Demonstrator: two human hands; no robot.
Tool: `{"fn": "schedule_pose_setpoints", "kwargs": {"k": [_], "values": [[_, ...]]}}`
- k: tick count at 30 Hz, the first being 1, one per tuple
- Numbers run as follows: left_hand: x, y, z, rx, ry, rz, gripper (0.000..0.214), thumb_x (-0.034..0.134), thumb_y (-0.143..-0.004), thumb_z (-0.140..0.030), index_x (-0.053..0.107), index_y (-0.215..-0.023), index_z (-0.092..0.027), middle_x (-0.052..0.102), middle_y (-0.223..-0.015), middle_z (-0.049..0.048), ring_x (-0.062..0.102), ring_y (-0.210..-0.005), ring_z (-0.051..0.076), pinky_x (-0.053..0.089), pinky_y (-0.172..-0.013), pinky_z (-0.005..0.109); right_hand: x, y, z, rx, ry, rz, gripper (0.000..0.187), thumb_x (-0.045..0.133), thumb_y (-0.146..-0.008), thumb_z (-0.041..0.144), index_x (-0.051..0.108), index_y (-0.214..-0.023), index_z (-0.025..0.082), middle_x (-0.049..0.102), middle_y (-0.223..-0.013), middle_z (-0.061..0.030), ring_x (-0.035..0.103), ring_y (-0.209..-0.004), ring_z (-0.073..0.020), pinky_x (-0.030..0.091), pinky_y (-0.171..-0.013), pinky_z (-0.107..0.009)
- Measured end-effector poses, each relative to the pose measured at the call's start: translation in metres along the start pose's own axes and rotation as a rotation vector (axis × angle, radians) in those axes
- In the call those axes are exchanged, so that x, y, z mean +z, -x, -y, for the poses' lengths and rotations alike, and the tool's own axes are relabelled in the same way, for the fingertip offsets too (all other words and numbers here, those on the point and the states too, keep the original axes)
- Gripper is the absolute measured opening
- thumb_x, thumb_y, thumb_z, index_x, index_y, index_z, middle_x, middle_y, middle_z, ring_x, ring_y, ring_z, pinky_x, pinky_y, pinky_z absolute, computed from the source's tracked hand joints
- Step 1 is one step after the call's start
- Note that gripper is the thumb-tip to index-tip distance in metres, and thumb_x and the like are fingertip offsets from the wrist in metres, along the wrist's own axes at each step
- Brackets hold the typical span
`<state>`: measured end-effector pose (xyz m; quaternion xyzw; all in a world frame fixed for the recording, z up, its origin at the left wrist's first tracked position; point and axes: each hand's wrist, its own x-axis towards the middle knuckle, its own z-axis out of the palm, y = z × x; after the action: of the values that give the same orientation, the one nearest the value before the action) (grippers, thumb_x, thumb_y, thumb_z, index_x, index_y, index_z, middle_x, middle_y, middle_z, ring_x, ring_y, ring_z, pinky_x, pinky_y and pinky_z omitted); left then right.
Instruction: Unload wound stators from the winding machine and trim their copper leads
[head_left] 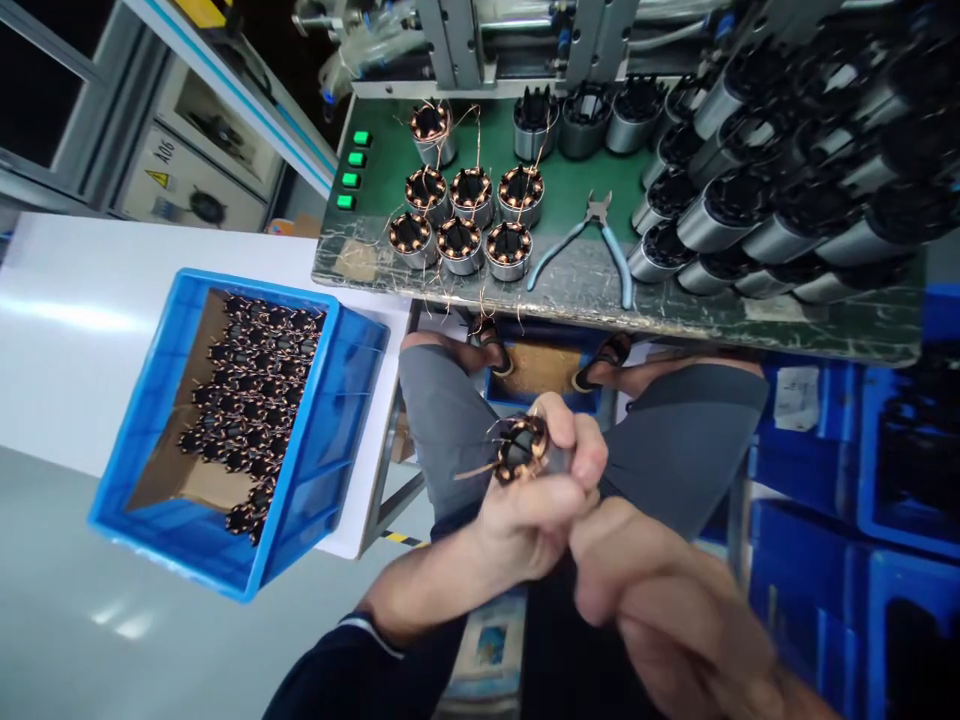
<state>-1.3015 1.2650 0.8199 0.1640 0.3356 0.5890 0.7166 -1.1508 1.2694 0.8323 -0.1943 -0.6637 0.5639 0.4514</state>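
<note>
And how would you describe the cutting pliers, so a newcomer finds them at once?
Start at the green bench. Near its front edge, between the copper-wound stators and the black-topped cylinders, lie the cutting pliers. Among these neighbours, only they have two spread, light-blue handles.

Cool white light, apparently from above, lit the left side brightly. It left a long, washed-out streak of glare on the smooth white bench [45, 375] and twin reflections on the glossy grey floor [67, 570]. Four square green buttons [350, 180] glowed. Light thinned toward the right, where the black-topped silver metal cylinders [724, 210] merged into murk and the dark blue plastic crates [799, 560] sat in shadow. Motion blur smeared the right hand [645, 570]; the left hand [536, 510] and its ring-shaped black core wound with copper wire [520, 450] looked slightly soft. Wide-angle distortion tilted and stretched shapes near the edges.
</note>
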Motion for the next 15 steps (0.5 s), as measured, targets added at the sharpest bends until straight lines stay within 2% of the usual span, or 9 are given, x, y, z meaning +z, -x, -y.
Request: {"fn": "schedule_pose_setpoints", "kwargs": {"k": [2, 4, 5, 7, 9, 10, 12, 13, 15], "values": [[-0.003, -0.009, 0.001, -0.017, 0.113, -0.118, 0.053, 0.085, -0.085, -0.062, 0.047, -0.099, -0.028, 0.043, -0.085, -0.0069, 0.011, -0.050, 0.005, 0.015, -0.041, 0.026, -0.007, 0.016, -0.009, -0.067, 0.097, 0.077, 0.017, 0.050, -0.118, 0.027, 0.066, -0.120, 0.027, 0.076, -0.090, -0.0026, 0.074, -0.072, -0.0180, 0.063, -0.067, -0.034], [-0.013, -0.020, -0.008, 0.103, -0.013, -0.173, 0.048, 0.083, -0.087, -0.059, 0.049, -0.098, -0.027, 0.044, -0.089, -0.0055, 0.013, -0.052, 0.005, 0.021, -0.043, 0.025, -0.018, 0.031, -0.017, -0.070, 0.097, 0.002, 0.017, 0.052, -0.117, 0.024, 0.069, -0.120, 0.022, 0.072, -0.081, -0.0014, 0.067, -0.064, -0.0159, 0.056, -0.060, -0.031], [-0.020, -0.024, -0.015, 0.210, -0.169, -0.172, 0.048, 0.087, -0.086, -0.057, 0.051, -0.098, -0.027, 0.047, -0.093, -0.0039, 0.023, -0.054, 0.006, 0.031, -0.048, 0.025, -0.025, 0.036, -0.020, -0.015, 0.091, -0.068, 0.018, 0.054, -0.116, 0.025, 0.071, -0.119, 0.021, 0.070, -0.079, -0.0009, 0.064, -0.062, -0.0152, 0.053, -0.059, -0.030], [-0.033, -0.027, -0.027, 0.436, -0.569, -0.101, 0.051, 0.097, -0.080, -0.054, 0.057, -0.099, -0.028, 0.054, -0.101, 0.0003, 0.049, -0.071, 0.013, 0.052, -0.067, 0.031, -0.036, 0.040, -0.020, 0.205, 0.089, -0.167, 0.021, 0.061, -0.115, 0.034, 0.074, -0.122, 0.021, 0.070, -0.083, -0.0020, 0.062, -0.065, -0.0150, 0.050, -0.060, -0.030], [-0.040, -0.022, -0.035, 0.562, -0.907, 0.039, 0.054, 0.102, -0.079, -0.053, 0.063, -0.108, -0.028, 0.060, -0.108, 0.0041, 0.062, -0.093, 0.022, 0.059, -0.086, 0.039, -0.043, 0.035, -0.016, 0.459, 0.078, -0.141, 0.033, 0.068, -0.110, 0.051, 0.073, -0.125, 0.022, 0.070, -0.089, -0.0025, 0.057, -0.066, -0.0146, 0.047, -0.060, -0.029], [-0.042, -0.018, -0.037, 0.585, -1.003, 0.124, 0.055, 0.102, -0.080, -0.051, 0.064, -0.114, -0.028, 0.063, -0.111, 0.0054, 0.064, -0.100, 0.024, 0.059, -0.090, 0.040, -0.045, 0.030, -0.013, 0.544, 0.071, -0.101, 0.034, 0.071, -0.109, 0.054, 0.072, -0.120, 0.023, 0.068, -0.086, -0.0008, 0.053, -0.064, -0.0136, 0.044, -0.058, -0.028], [-0.042, -0.009, -0.038, 0.549, -1.037, 0.270, 0.058, 0.100, -0.085, -0.044, 0.063, -0.128, -0.030, 0.069, -0.120, 0.0073, 0.068, -0.108, 0.026, 0.060, -0.093, 0.040, -0.042, 0.022, -0.008, 0.595, 0.049, -0.014, 0.028, 0.071, -0.109, 0.048, 0.065, -0.097, 0.023, 0.057, -0.074, 0.0039, 0.045, -0.060, -0.0118, 0.038, -0.057, -0.027], [-0.041, -0.005, -0.038, 0.489, -1.006, 0.323, 0.059, 0.099, -0.088, -0.040, 0.063, -0.134, -0.030, 0.071, -0.125, 0.0081, 0.070, -0.113, 0.027, 0.061, -0.096, 0.041, -0.037, 0.020, -0.007, 0.574, 0.022, 0.005, 0.034, 0.069, -0.111, 0.044, 0.058, -0.086, 0.024, 0.050, -0.068, 0.0054, 0.041, -0.058, -0.0111, 0.035, -0.056, -0.027], [-0.038, 0.004, -0.034, 0.330, -0.871, 0.345, 0.062, 0.098, -0.090, -0.042, 0.065, -0.142, -0.031, 0.072, -0.130, 0.0093, 0.071, -0.120, 0.029, 0.060, -0.103, 0.043, -0.025, 0.022, -0.009, 0.506, -0.089, -0.025, 0.044, 0.062, -0.114, 0.041, 0.047, -0.076, 0.024, 0.041, -0.062, 0.0065, 0.036, -0.053, -0.0105, 0.030, -0.053, -0.028]]}}
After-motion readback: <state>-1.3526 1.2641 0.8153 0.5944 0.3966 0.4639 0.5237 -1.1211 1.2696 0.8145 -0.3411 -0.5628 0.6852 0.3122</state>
